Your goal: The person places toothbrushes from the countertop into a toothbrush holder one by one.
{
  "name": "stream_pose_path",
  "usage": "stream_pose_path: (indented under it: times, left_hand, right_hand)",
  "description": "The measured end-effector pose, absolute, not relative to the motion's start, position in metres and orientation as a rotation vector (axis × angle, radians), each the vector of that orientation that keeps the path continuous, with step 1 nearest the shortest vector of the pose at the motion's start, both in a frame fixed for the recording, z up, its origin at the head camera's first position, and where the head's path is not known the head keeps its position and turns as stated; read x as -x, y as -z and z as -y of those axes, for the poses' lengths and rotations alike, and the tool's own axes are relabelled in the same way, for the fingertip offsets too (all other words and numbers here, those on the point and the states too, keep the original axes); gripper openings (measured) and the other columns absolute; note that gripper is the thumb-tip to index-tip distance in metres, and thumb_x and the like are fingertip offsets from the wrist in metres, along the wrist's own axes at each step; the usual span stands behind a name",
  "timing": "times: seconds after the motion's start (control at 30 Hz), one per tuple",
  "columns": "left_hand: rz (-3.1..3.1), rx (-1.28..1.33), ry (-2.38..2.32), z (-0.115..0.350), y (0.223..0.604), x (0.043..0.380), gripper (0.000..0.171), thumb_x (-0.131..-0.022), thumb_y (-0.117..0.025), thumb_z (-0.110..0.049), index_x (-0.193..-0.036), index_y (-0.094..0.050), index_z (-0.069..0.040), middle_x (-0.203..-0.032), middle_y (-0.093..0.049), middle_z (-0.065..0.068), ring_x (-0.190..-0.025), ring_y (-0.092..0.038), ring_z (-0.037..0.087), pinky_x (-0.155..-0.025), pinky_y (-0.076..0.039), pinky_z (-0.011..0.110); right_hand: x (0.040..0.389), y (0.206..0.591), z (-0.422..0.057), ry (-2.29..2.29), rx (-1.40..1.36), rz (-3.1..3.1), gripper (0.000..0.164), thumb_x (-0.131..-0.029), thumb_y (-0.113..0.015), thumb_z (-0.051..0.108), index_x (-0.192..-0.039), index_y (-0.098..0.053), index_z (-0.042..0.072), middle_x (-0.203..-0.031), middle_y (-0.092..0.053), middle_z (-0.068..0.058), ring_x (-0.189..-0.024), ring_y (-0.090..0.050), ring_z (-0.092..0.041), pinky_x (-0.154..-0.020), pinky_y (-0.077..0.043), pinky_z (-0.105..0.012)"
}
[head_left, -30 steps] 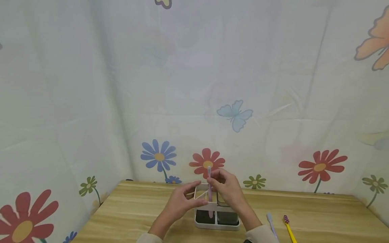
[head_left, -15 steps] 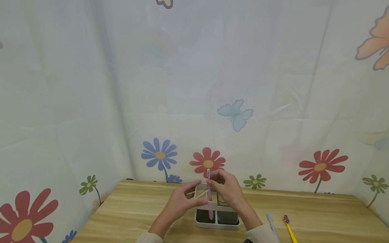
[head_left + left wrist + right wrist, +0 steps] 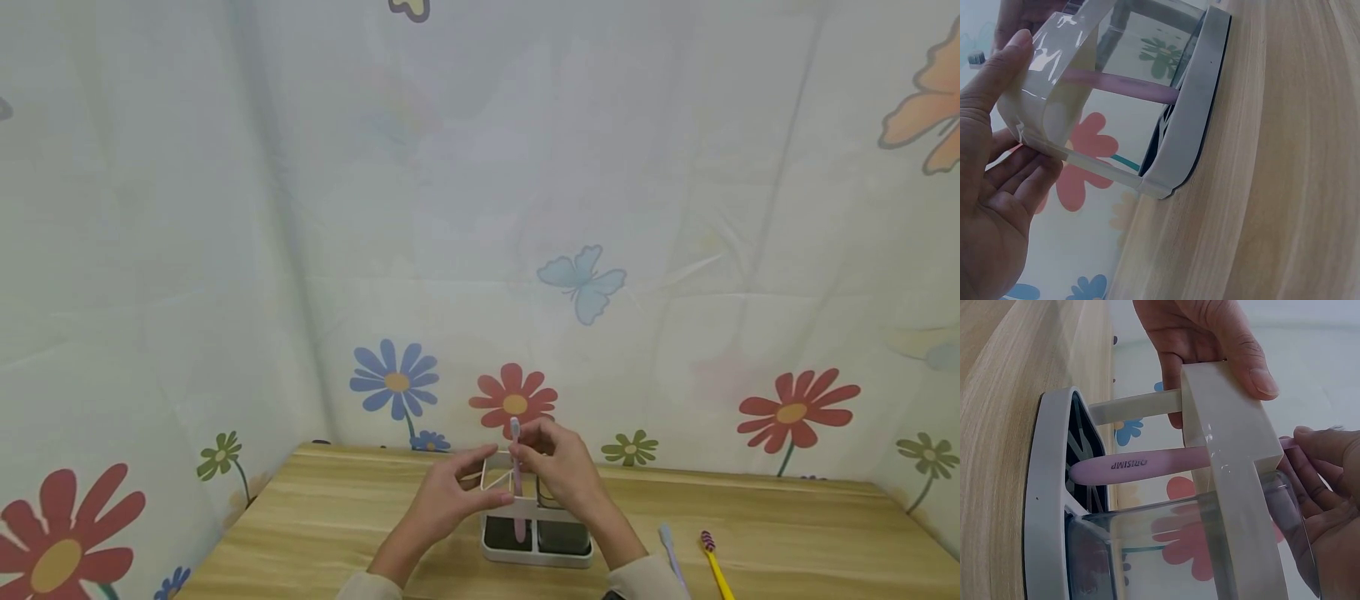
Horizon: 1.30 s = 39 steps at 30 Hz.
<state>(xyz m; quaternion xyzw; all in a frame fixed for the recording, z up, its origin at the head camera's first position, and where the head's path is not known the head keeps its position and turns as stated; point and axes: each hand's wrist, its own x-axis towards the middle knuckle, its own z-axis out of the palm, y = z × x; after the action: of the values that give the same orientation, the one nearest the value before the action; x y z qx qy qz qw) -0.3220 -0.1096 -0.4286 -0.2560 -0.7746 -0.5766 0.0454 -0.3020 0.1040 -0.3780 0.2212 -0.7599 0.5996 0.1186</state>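
A white toothbrush holder [image 3: 534, 560] stands upright on the wooden table, its raised top frame [image 3: 1232, 425] joined to a low base by a post. My left hand [image 3: 442, 502] grips the frame's left end, thumb on the front face and fingers behind. My right hand [image 3: 564, 468] pinches a pink toothbrush [image 3: 1141, 466] just below its head, above the frame. The brush passes down through the frame's left opening, bristle end up. Its handle tip is right at the dark base grid [image 3: 1088, 465]. A clear cup [image 3: 1141, 550] sits in the holder's other section.
To the right of the holder, a pale blue toothbrush [image 3: 671, 552] and a yellow toothbrush [image 3: 717, 568] with purple bristles lie on the table [image 3: 360, 483]. Behind the table hangs a curtain [image 3: 450, 250] printed with flowers and butterflies.
The pink toothbrush has gone down slightly in the holder, with my right hand still pinching it. My left hand has kept its grip on the frame.
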Motion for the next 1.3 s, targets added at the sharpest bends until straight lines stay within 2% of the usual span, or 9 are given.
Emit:
stream_pose_path:
  times: [0.4,0.73,0.87,1.1,1.3]
  left_hand:
    - [2.365,0.781,1.749,0.109,0.424,0.321,0.071,-0.089,-0.090,-0.030,-0.147,-0.061,-0.001,-0.148,-0.060,0.020,-0.136,-0.057,0.041,-0.104,-0.056,0.043]
    - [2.355,0.797,1.756,0.110,0.423,0.321,0.067,-0.089,-0.089,-0.030,-0.147,-0.063,-0.006,-0.148,-0.060,0.020,-0.136,-0.055,0.046,-0.104,-0.056,0.045]
    - [2.348,0.800,1.761,0.111,0.423,0.320,0.069,-0.089,-0.090,-0.029,-0.147,-0.062,-0.003,-0.148,-0.060,0.021,-0.136,-0.055,0.048,-0.104,-0.056,0.044]
    - [2.346,0.790,1.765,0.111,0.422,0.318,0.068,-0.089,-0.090,-0.027,-0.146,-0.063,-0.003,-0.147,-0.061,0.021,-0.135,-0.057,0.043,-0.103,-0.056,0.041]
    - [2.322,0.797,1.786,0.109,0.426,0.319,0.070,-0.088,-0.091,-0.025,-0.146,-0.062,0.001,-0.142,-0.063,0.024,-0.131,-0.060,0.043,-0.101,-0.057,0.045]
  right_hand:
    - [0.302,0.375,-0.104,-1.748,-0.663,2.212,0.014,-0.100,-0.073,0.003,-0.114,-0.070,0.000,-0.102,-0.070,-0.010,-0.092,-0.069,-0.027,-0.082,-0.066,-0.037]
    - [0.302,0.373,-0.103,-1.684,-0.663,2.251,0.017,-0.101,-0.074,0.005,-0.117,-0.072,0.002,-0.105,-0.073,-0.008,-0.096,-0.070,-0.026,-0.084,-0.065,-0.034]
    - [0.302,0.373,-0.103,-1.697,-0.667,2.251,0.017,-0.101,-0.074,0.005,-0.117,-0.072,0.001,-0.105,-0.073,-0.008,-0.096,-0.070,-0.026,-0.084,-0.065,-0.034]
    - [0.300,0.371,-0.105,-1.718,-0.694,2.232,0.019,-0.100,-0.074,0.005,-0.118,-0.071,-0.002,-0.107,-0.074,-0.011,-0.097,-0.071,-0.028,-0.083,-0.065,-0.033]
    - [0.297,0.368,-0.118,-1.691,-0.678,2.237,0.022,-0.100,-0.075,0.007,-0.120,-0.071,-0.001,-0.109,-0.074,-0.013,-0.097,-0.072,-0.029,-0.083,-0.066,-0.034]
